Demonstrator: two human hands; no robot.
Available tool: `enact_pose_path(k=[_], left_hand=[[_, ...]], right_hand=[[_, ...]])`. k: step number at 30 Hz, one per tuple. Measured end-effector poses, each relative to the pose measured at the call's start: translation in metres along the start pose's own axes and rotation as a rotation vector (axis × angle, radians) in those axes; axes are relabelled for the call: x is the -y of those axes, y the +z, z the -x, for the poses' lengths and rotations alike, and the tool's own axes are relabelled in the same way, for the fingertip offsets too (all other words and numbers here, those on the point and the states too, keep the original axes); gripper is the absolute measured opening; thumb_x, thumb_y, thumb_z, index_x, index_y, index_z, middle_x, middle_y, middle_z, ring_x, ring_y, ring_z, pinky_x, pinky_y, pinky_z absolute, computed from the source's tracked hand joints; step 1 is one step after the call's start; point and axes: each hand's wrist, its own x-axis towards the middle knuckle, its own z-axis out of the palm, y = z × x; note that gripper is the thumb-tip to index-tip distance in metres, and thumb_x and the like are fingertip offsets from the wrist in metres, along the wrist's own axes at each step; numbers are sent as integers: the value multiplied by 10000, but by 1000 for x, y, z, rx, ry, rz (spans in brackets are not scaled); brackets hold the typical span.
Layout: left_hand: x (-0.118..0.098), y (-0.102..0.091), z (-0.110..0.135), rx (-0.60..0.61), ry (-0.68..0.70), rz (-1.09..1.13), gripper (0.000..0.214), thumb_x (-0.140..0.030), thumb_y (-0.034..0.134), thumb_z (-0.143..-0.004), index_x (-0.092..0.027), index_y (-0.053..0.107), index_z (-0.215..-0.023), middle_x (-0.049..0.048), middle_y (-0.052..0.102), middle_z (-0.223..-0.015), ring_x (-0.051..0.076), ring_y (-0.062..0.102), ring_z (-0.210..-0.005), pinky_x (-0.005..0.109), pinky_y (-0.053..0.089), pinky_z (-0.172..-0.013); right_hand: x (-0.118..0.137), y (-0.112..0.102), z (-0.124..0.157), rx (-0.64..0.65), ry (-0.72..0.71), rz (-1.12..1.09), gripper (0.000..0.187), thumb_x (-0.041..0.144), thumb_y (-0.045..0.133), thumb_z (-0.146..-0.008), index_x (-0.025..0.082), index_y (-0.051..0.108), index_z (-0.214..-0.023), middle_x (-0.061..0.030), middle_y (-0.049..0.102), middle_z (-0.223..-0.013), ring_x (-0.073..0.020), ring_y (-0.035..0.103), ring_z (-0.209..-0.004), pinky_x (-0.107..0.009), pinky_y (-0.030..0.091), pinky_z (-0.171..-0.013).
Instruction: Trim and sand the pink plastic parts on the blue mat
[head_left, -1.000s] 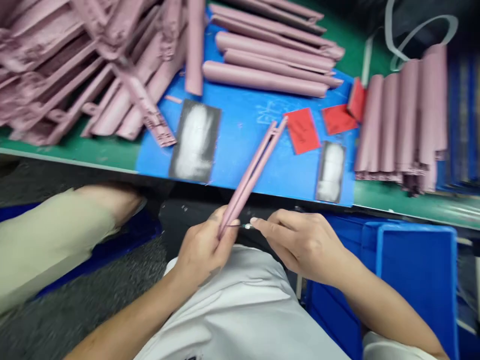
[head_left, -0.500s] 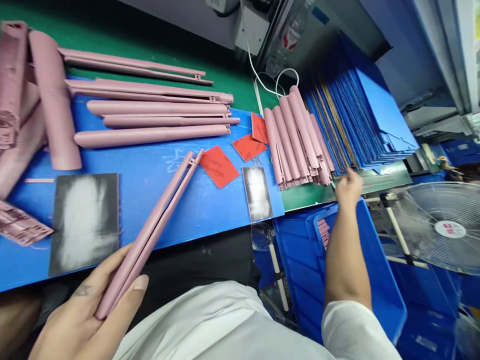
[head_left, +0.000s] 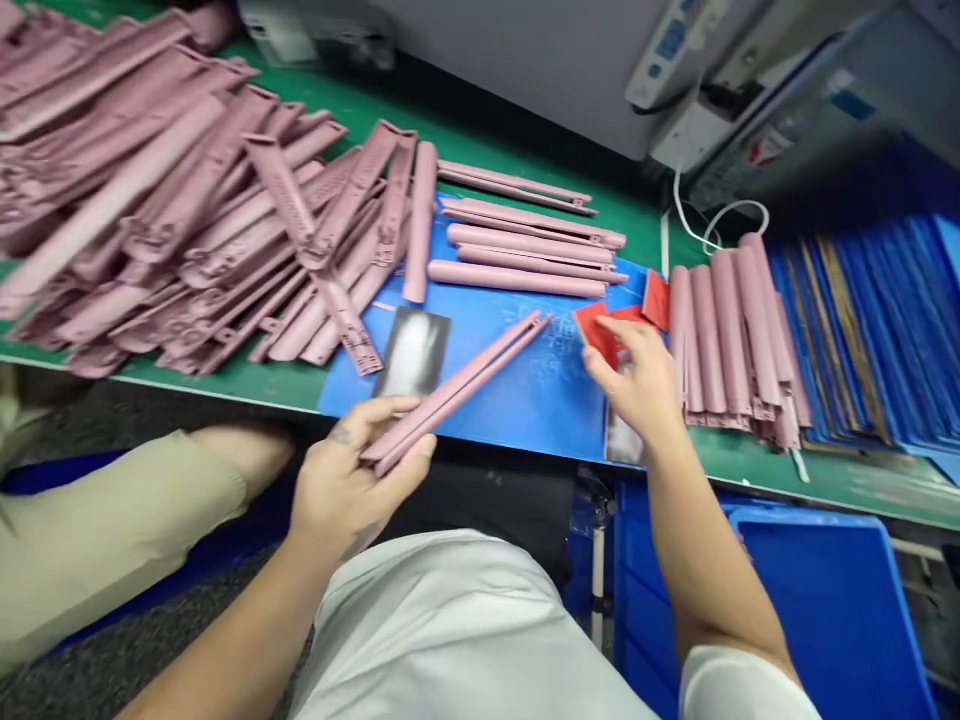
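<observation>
Green workbench (head_left: 247, 388) stretches ahead of me, topped by a blue mat (head_left: 540, 420). Nearest, my left hand (head_left: 352, 470) clamps a long pink plastic part (head_left: 450, 395) by its near end, its long axis pointing up and right across the mat. Apart from it, my right hand (head_left: 637, 385) spreads over a red square (head_left: 598, 333). Farther off lie heaped pink parts (head_left: 172, 210) and stacked blue sheets (head_left: 862, 330).

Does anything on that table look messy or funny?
Yes, the pink plastic pieces on the left are heaped in a jumble, crossing over each other, while the pink bars on the blue mat lie in tidy rows. The black pad looks odd too, with a whitish smudge across it.
</observation>
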Motion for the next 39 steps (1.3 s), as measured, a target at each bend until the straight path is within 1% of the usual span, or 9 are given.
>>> enact_pose_path(k=[3,8,15,19,24,28,33,37,39], left_hand=[[-5,5,-4,24,31,92,450,-423,734,-925,-193,729,-1312,-7,777,-812,145,713,-665,254,599,-711],[-10,1,-6,76,154,63,488,-449,686,-990,-147,736,-1369,11,799,-769,159,728,-602,259,585,-655],[-2,4,1,31,324,-5,404,-386,628,-1025,-121,764,-1298,80,844,-885,208,792,-680,276,615,-650],[8,9,7,-26,345,-19,437,-357,682,-1047,-100,702,-1400,74,848,-890,179,774,-596,255,617,-627],[5,8,6,-32,542,-76,350,-220,662,-1043,-115,680,-1376,119,868,-1074,194,835,-760,252,667,-778],[2,7,3,-64,583,-121,353,-208,688,-1031,-83,672,-1361,179,855,-1158,242,865,-961,268,674,-923],[3,7,2,-46,650,-123,259,-185,627,-1041,-131,710,-1280,149,865,-1118,241,866,-928,281,688,-897],[2,9,3,-65,594,-150,372,-196,695,-1031,-122,660,-1395,143,862,-1147,230,862,-936,277,678,-929],[0,10,5,-66,633,-147,355,-181,684,-1028,-125,668,-1378,137,865,-1137,223,861,-922,267,675,-914]], right_hand=[[23,0,11,-56,-187,-52,465,462,675,-1038,239,703,-1444,-182,667,-1421,-352,670,-1310,-557,569,-1133],[58,19,10,158,-408,4,614,301,598,-1038,127,524,-1622,-259,505,-1700,-408,471,-1602,-681,412,-1291],[82,34,30,153,-727,-117,694,122,494,-1018,248,476,-1700,-119,520,-1733,-276,349,-1696,-587,351,-1375],[73,27,14,172,-321,86,679,32,393,-982,140,573,-1627,-200,619,-1629,-330,515,-1601,-682,376,-1337],[71,17,9,292,-704,-42,591,156,466,-1078,307,582,-1637,-65,535,-1727,-252,428,-1658,-539,373,-1377],[62,25,6,242,-285,142,696,4,382,-991,222,613,-1610,-131,620,-1645,-309,514,-1603,-679,354,-1350],[71,28,22,269,-697,-88,612,139,514,-1060,344,581,-1633,-46,594,-1681,-239,467,-1635,-532,391,-1367],[56,26,7,192,-362,22,718,37,387,-1014,306,555,-1659,-77,619,-1652,-290,506,-1610,-686,323,-1367],[50,29,4,264,-393,18,708,91,456,-1018,337,528,-1678,-48,589,-1681,-291,492,-1619,-656,342,-1373]])
